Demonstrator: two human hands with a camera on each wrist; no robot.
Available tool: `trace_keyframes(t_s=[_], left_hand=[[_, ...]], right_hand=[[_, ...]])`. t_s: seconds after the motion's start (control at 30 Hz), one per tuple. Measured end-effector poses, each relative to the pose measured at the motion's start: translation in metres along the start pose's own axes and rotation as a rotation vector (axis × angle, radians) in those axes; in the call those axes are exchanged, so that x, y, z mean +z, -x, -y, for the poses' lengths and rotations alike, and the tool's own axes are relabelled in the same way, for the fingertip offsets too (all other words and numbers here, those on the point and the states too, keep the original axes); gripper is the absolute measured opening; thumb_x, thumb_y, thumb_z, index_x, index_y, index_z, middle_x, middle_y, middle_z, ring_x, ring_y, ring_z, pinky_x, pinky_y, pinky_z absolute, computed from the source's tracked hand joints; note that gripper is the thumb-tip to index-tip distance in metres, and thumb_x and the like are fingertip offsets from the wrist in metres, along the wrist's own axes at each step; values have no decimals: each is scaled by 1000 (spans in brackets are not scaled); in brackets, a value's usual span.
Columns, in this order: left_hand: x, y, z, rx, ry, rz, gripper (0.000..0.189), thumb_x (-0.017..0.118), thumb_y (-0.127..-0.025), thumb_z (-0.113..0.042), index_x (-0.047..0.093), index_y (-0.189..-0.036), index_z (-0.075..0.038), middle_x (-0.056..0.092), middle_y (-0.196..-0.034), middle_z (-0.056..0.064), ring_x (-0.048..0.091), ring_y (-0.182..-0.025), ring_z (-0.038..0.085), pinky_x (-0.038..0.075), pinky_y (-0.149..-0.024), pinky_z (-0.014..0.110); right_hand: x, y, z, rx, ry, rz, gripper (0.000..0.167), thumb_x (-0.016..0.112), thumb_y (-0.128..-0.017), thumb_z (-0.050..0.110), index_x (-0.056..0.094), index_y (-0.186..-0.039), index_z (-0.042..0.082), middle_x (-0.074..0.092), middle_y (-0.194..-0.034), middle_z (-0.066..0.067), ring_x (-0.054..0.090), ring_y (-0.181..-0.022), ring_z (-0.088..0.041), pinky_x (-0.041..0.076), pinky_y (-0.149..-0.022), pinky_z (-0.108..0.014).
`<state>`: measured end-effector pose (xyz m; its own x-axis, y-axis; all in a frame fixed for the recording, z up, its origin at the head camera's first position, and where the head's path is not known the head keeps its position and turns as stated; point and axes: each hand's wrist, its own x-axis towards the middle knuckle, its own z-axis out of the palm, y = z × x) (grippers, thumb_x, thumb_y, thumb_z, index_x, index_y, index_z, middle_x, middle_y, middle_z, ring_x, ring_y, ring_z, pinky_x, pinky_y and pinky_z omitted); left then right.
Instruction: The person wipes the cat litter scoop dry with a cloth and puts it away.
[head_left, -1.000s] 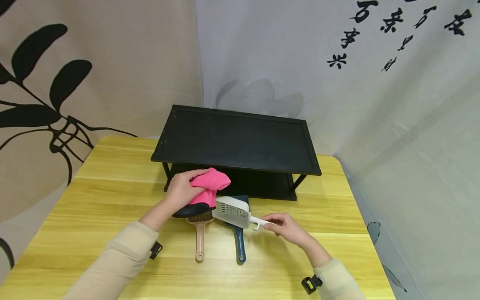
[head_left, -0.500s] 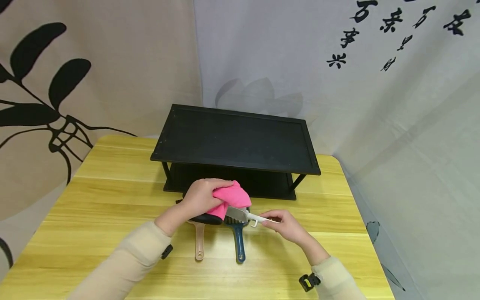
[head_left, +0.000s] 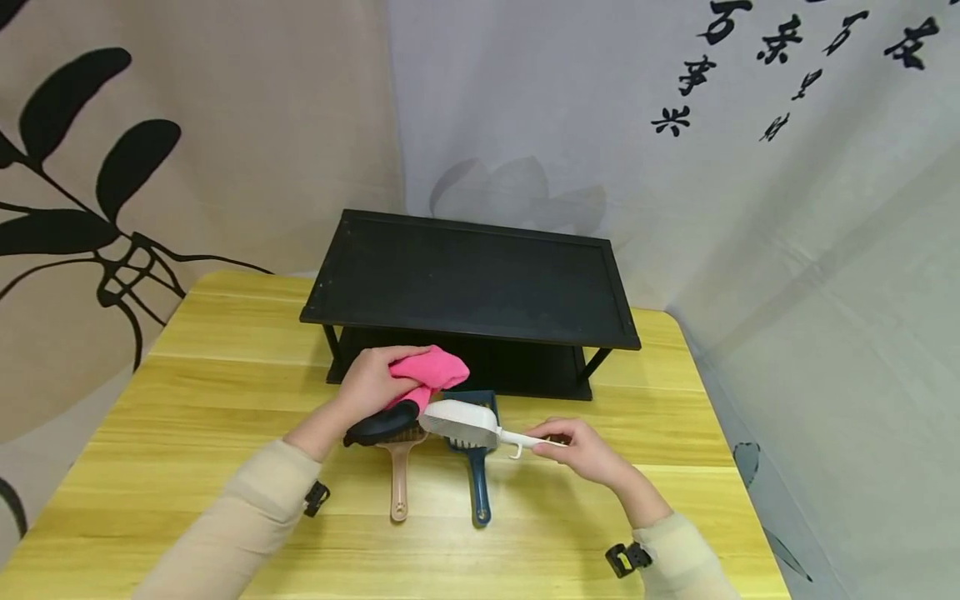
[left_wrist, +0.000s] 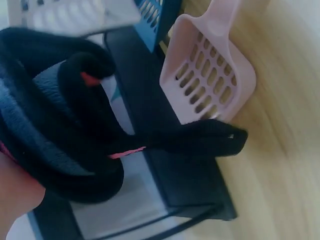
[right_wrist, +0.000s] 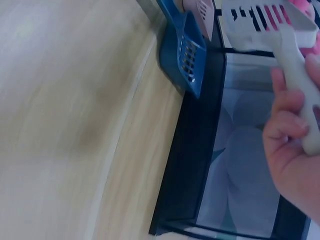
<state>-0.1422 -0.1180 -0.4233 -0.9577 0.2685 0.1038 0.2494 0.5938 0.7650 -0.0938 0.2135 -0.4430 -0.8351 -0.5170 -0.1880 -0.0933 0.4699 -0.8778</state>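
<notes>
My left hand (head_left: 371,383) grips a bright pink cloth (head_left: 435,367) with a thick black edge. In the left wrist view, the cloth (left_wrist: 45,115) shows a dark fuzzy side and a black strap. My right hand (head_left: 585,454) holds a white litter scoop (head_left: 461,423) by its handle, its slotted head just right of the cloth. In the right wrist view, fingers curl round the white scoop's handle (right_wrist: 295,65). Below lie a pink litter scoop (head_left: 400,483), its head partly hidden by the cloth, and a blue litter scoop (head_left: 480,492), partly covered by the white one.
A black two-tier shelf (head_left: 472,279) stands on the wooden table (head_left: 247,375) just beyond the scoops. Behind the table hang pale curtains (head_left: 510,100) with printed leaves and characters. A black device (head_left: 628,560) is strapped at my right wrist.
My left hand swung right, bringing the cloth over the white scoop's head, then came back left. The white scoop has tilted in my right hand, which stays in nearly the same place.
</notes>
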Motion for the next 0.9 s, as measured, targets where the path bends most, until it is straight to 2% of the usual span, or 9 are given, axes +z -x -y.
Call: trace_keyframes(t_s=[0.13, 0.2, 0.37, 0.47, 0.6, 0.67, 0.8, 0.9], left_hand=[[-4, -2, 12, -86, 179, 59, 44, 69, -83, -14, 59, -126, -6, 62, -121, 16, 58, -96, 24, 50, -86, 36], [-2, -2, 16, -105, 250, 105, 44, 66, -85, -13, 56, -127, -2, 61, -122, 18, 57, -97, 25, 50, -88, 37], [7, -2, 18, -130, 364, 180, 43, 59, -91, -11, 49, -131, 2, 57, -125, 21, 54, -105, 27, 46, -97, 43], [16, -1, 16, -123, 423, 235, 41, 55, -92, -11, 48, -130, 2, 57, -121, 21, 54, -103, 24, 47, -95, 40], [26, 1, 11, -109, 532, 376, 41, 52, -95, -16, 46, -130, 4, 59, -113, 21, 57, -93, 16, 51, -84, 29], [29, 2, 9, -119, 580, 453, 42, 51, -95, -19, 45, -130, 3, 60, -112, 20, 59, -90, 14, 52, -81, 28], [30, 5, 7, -150, 642, 580, 43, 49, -96, -22, 43, -130, 3, 60, -115, 20, 62, -92, 14, 53, -83, 31], [28, 7, 7, -176, 660, 628, 43, 48, -96, -23, 42, -129, 4, 60, -116, 20, 62, -94, 14, 53, -85, 31]], right_hand=[[-7, 2, -5, 7, -41, 45, 29, 62, -90, 19, 66, -110, -1, 62, -85, -2, 48, -62, -6, 42, -54, -22], [-9, 3, -9, 6, -64, 68, 30, 60, -90, 18, 65, -111, -3, 60, -79, 2, 49, -60, -5, 42, -53, -21], [-11, 2, -14, -15, -122, 117, 33, 58, -92, 18, 63, -113, -6, 60, -73, 3, 53, -61, -4, 44, -55, -20], [-10, -1, -15, -19, -155, 136, 32, 59, -92, 17, 62, -113, -7, 61, -74, 2, 55, -62, -5, 44, -57, -19], [-8, -5, -15, -28, -179, 159, 33, 59, -92, 17, 62, -112, -8, 62, -74, 4, 55, -62, -7, 44, -57, -19], [-7, -7, -15, -35, -175, 160, 33, 59, -91, 17, 62, -111, -9, 61, -73, 6, 55, -61, -7, 43, -56, -19], [-6, -7, -15, -35, -175, 134, 31, 60, -90, 16, 63, -107, -11, 61, -74, 7, 52, -60, -8, 42, -55, -20], [-6, -5, -16, -32, -180, 115, 31, 61, -90, 15, 64, -106, -11, 61, -74, 7, 51, -59, -11, 41, -54, -21]])
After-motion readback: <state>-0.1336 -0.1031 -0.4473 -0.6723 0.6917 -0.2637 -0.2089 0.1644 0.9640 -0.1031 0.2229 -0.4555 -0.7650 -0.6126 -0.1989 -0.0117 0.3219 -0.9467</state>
